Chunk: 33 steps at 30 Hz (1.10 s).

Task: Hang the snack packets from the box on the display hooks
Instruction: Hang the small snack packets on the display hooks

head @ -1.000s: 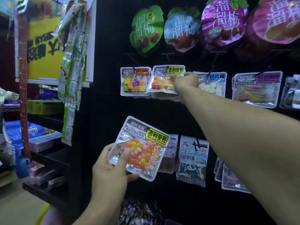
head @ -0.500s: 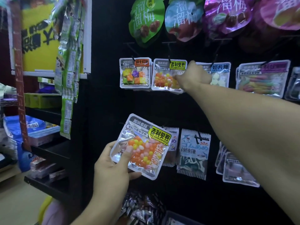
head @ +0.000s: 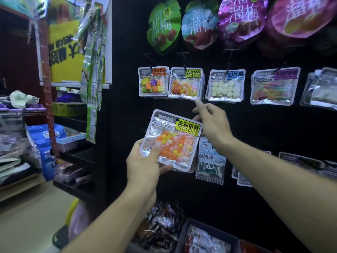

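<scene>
My left hand [head: 144,165] grips the lower left corner of a silver snack packet [head: 171,141] with orange, yellow and pink jelly beans and a yellow label. It is held tilted in front of the black display wall. My right hand [head: 212,123] is at the packet's upper right corner with its fingers apart and the index finger raised; I cannot tell if it touches the packet. Just above, matching jelly bean packets [head: 185,83] hang on a hook [head: 185,67]. A dark box [head: 184,234] with more packets sits at the bottom.
Beside the jelly beans hang a cube candy packet [head: 153,82], a milk tablet packet [head: 225,86] and a striped candy packet [head: 273,88]. Large plum bags [head: 164,26] fill the top row. Shark-print packets [head: 209,161] hang lower. Dark shelves [head: 73,156] stand at the left.
My right hand has let go of the hanging jelly bean packet and dropped down to the top right corner of the packet in my left hand. The left hand has raised its packet slightly.
</scene>
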Each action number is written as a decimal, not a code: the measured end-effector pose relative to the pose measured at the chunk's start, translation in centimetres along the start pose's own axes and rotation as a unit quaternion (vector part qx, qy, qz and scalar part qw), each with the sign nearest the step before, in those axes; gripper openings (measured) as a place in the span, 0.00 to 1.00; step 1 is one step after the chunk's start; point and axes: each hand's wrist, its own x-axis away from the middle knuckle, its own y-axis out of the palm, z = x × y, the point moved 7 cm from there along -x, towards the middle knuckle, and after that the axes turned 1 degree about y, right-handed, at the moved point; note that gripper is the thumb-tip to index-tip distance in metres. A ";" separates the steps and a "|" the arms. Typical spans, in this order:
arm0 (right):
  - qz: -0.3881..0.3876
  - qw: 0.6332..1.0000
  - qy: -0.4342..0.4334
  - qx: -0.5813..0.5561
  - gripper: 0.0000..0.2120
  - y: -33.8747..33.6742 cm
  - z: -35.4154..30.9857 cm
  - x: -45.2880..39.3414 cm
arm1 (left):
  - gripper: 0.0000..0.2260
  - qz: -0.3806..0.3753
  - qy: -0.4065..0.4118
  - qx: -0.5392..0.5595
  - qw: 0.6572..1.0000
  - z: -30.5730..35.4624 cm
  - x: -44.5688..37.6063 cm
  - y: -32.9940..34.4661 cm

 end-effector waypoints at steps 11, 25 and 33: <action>-0.027 0.988 0.052 -0.146 0.07 -0.4 3.0 9.1 | 0.05 -0.036 0.010 0.019 0.999 0.4 1.8 2.9; 0.028 0.998 -0.047 0.024 0.06 -1.7 -2.7 -7.1 | 0.23 -0.058 0.091 -0.202 0.973 3.0 -12.6 8.6; 0.076 0.994 0.020 -0.071 0.06 -0.6 -2.2 -15.5 | 0.27 -0.105 0.197 -0.327 0.918 6.1 -18.8 13.0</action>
